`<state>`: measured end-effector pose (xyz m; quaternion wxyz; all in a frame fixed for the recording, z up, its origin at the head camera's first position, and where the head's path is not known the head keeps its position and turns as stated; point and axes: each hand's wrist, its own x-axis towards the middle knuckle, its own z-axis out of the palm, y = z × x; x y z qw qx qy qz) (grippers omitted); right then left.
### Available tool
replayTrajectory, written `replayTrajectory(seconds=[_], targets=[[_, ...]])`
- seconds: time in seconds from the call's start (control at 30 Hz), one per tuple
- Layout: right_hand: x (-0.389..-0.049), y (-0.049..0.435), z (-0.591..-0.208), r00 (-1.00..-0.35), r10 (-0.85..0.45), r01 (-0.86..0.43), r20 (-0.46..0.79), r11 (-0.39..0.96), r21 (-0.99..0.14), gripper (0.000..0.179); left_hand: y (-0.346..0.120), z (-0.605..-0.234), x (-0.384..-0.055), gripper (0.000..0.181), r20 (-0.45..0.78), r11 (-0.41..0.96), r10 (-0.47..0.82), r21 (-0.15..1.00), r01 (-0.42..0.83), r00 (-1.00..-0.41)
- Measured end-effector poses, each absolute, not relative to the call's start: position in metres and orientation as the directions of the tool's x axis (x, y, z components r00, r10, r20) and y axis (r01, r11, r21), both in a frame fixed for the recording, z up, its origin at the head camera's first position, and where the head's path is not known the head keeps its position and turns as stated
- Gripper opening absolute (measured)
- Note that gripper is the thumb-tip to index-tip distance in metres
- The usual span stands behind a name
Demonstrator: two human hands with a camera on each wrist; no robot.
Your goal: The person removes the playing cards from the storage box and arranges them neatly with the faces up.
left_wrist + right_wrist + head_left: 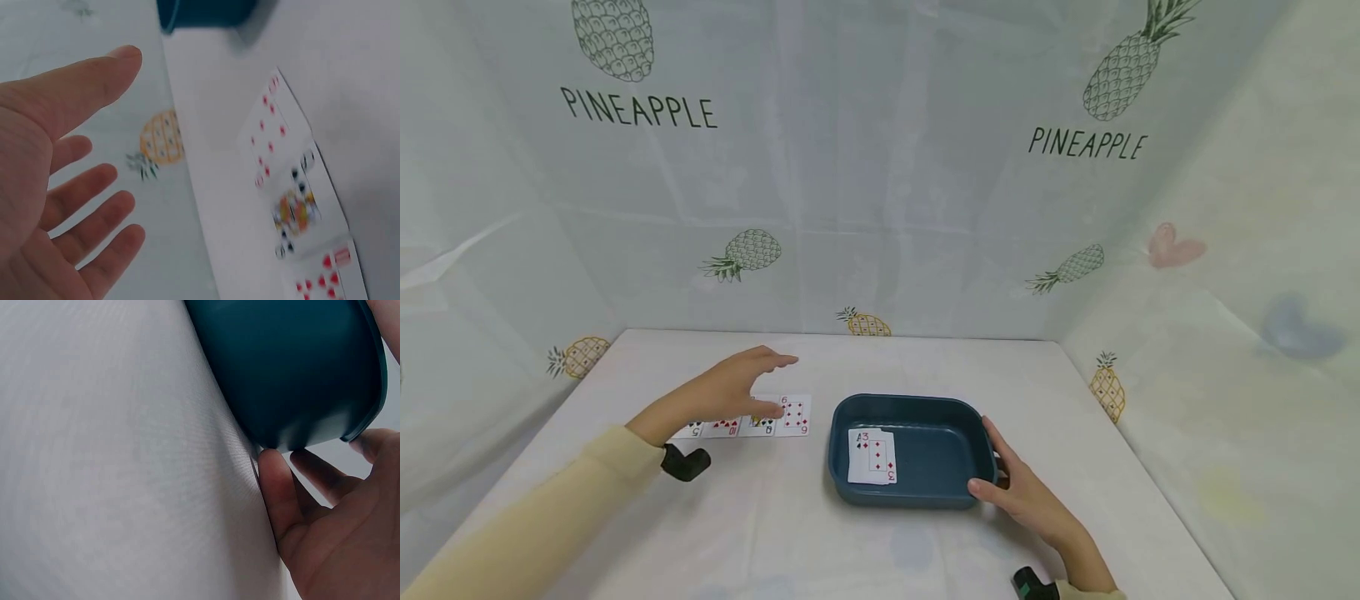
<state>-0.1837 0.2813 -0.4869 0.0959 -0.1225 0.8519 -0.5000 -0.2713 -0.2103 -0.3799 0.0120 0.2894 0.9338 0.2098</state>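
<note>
Cards in the tray: a small overlapping stack lies face up in the left part of the blue tray [917, 498], the three of diamonds [877, 462] on top and an ace's corner peeping out at its left edge. That share looks done.
Cards outside the tray: at least four lie face up in a row on the white table [805, 542], left of the tray. From the tray end these are the six of diamonds [796, 418], a black queen [297, 212], a red ten [328, 281] and a five [690, 430] (the left arm may hide more). If all are meant for the tray, these remain.
Left hand: it hangs by the row with the six nearest its thumb; the left hand [730, 387] is released, thumb and fingers spread apart, carrying nothing.
Right hand: the right hand [1026, 492] grasps the tray's right end, thumb at the near corner and fingers round the outer wall, seemingly to steady it.
Progress: underway, I judge; the share finished cannot be told, since the stack's depth is hidden.
</note>
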Motion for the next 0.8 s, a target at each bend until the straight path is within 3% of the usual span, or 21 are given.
replayTrajectory(seconds=[0.43, 0.8], targets=[[-0.185, 0.281, -0.486, -0.951, -0.306, -0.113, -0.044, 0.475, -0.873, 0.098, -0.142, -0.396, -0.245, 0.081, 0.087, 0.691, 0.570, 0.488, 0.534, -0.817], [-0.185, 0.281, -0.487, -0.954, -0.297, -0.107, -0.043, 0.471, -0.876, 0.098, -0.082, -0.415, -0.237, 0.076, 0.085, 0.627, 0.664, 0.479, 0.615, -0.743]])
